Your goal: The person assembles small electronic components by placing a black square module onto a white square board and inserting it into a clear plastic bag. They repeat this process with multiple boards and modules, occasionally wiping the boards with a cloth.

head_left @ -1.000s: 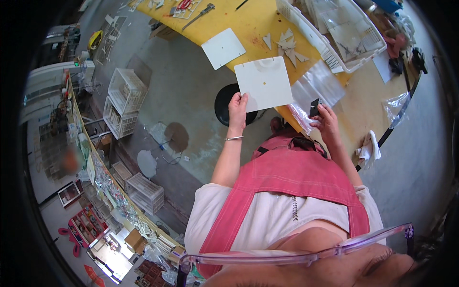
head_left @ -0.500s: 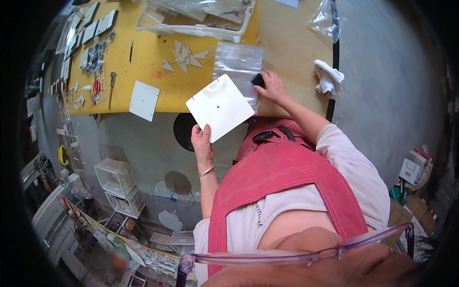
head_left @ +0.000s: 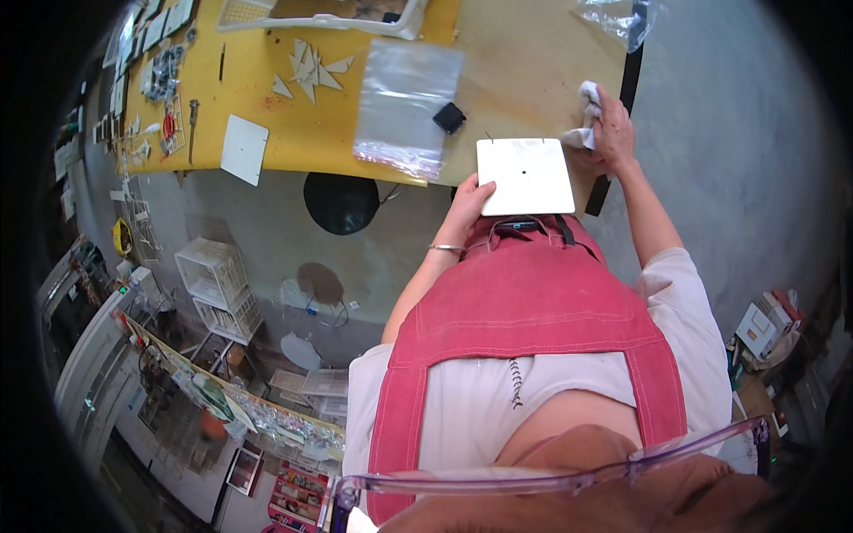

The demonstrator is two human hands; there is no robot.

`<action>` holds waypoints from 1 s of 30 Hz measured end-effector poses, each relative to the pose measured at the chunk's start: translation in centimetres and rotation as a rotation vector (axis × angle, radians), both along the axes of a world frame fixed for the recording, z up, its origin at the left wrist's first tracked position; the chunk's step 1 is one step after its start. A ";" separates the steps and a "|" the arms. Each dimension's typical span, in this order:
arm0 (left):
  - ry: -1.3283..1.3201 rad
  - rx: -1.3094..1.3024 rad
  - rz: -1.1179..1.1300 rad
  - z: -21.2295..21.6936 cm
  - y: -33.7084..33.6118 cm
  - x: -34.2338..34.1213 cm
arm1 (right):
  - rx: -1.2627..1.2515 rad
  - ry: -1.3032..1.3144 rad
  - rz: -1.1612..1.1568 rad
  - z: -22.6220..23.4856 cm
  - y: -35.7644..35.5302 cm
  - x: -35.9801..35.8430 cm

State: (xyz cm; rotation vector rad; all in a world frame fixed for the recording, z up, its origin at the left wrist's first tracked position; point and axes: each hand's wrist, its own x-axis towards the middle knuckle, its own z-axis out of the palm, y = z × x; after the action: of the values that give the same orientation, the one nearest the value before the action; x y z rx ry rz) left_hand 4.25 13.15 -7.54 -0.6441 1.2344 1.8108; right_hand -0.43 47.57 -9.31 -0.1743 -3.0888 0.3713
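Note:
My left hand (head_left: 468, 208) grips the lower left edge of a white square plate (head_left: 526, 188), which has a small hole in the middle and short slits along its far edge. The plate is held just over the table's near edge, in front of my red apron. At the table's right side my right hand (head_left: 613, 133) is closed on a crumpled white cloth (head_left: 588, 114). A small black block (head_left: 450, 117) lies by the right edge of a stack of clear plastic bags (head_left: 404, 105), beyond the plate.
A second white plate (head_left: 244, 149) overhangs the table's near edge at left. Triangular offcuts (head_left: 308, 69) lie beyond it, near a white plastic crate (head_left: 329, 22). A black round stool (head_left: 341, 202) stands below the edge. Crumpled clear plastic (head_left: 613, 19) lies at the far right corner.
My right hand has let go of the black block and moved right onto the cloth. My left hand has carried the plate rightward and turned it squarer to me.

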 end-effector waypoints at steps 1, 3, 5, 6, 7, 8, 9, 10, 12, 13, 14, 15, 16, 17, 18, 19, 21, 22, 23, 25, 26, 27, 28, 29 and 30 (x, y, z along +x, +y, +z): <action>0.018 -0.042 -0.003 -0.9 0.9 0.4 | -0.065 0.039 0.035 1.6 -0.5 -0.3; 0.037 -0.084 0.037 -2.8 2.5 1.5 | 0.016 -0.190 0.226 5.9 -3.7 0.5; -0.044 -0.069 0.068 -1.7 4.1 1.7 | -0.030 -0.179 0.400 3.1 -6.7 3.2; 0.017 -0.078 0.056 -3.0 4.4 2.3 | -0.057 -0.072 0.511 2.3 -9.4 4.6; 0.071 -0.089 0.136 -1.9 5.5 2.1 | -0.086 0.019 0.597 4.1 -11.6 4.5; 0.159 -0.150 0.111 -2.6 5.6 2.7 | -0.092 -0.051 0.557 3.2 -11.1 4.5; 0.248 -0.212 0.085 -3.1 5.7 3.2 | -0.098 -0.119 0.517 1.6 -10.2 4.4; 0.276 -0.240 0.097 -3.1 5.8 3.2 | -0.048 -0.024 0.441 0.0 -8.4 4.3; 0.316 -0.290 0.120 -2.9 6.1 4.2 | 0.049 -0.131 0.396 -0.8 -2.5 3.7; 0.324 -0.282 0.119 -3.2 6.1 4.0 | 0.076 -0.182 0.376 -0.3 -0.4 2.7; 0.327 -0.278 0.120 -3.4 6.0 4.0 | 0.016 -0.252 0.355 0.6 -1.5 2.7; 0.330 -0.274 0.121 -3.5 6.1 4.0 | -0.043 -0.322 0.333 1.4 -3.5 2.8; 0.381 -0.294 0.112 -2.1 6.7 3.3 | -0.073 -0.062 0.417 -0.7 -6.2 4.7; 0.398 -0.327 0.091 -2.6 6.6 2.7 | -0.184 -0.092 0.455 1.7 -9.6 4.5; 0.404 -0.362 0.072 -3.0 6.4 3.0 | -0.246 -0.104 0.476 2.1 -10.3 3.3; 0.399 -0.396 0.042 -3.3 6.2 4.0 | -0.313 -0.128 0.487 2.1 -10.6 2.8; 0.395 -0.369 0.105 -3.7 6.8 4.4 | -0.246 -0.126 0.411 -0.6 -8.5 0.0; 0.385 -0.364 0.118 -3.3 7.0 4.3 | -0.291 -0.160 0.336 -0.8 -8.3 -1.2; 0.376 -0.359 0.129 -2.8 7.1 4.2 | -0.297 -0.188 0.360 -0.5 -8.4 -0.6; 0.366 -0.405 0.089 -2.9 6.9 4.3 | -0.300 -0.240 0.418 0.8 -8.8 1.8; 0.378 -0.401 0.092 -2.7 6.8 4.3 | -0.350 -0.241 0.457 0.9 -9.5 3.0; 0.390 -0.397 0.096 -2.7 6.8 4.1 | -0.375 -0.227 0.482 0.9 -9.2 3.3; 0.379 -0.370 0.102 -3.1 6.8 4.4 | -0.368 -0.259 0.452 1.0 -9.2 2.6; 0.366 -0.346 0.119 -3.4 6.8 4.8 | -0.362 -0.280 0.418 0.5 -9.3 1.2; 0.353 -0.323 0.140 -3.6 7.1 5.4 | -0.289 -0.242 0.408 -0.5 -9.4 0.4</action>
State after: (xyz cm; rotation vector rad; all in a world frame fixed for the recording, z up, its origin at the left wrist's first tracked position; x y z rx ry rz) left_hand 9.60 20.26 -11.18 -0.6147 1.7817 1.9128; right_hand -0.04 38.18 -9.77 0.4487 -3.2758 0.8700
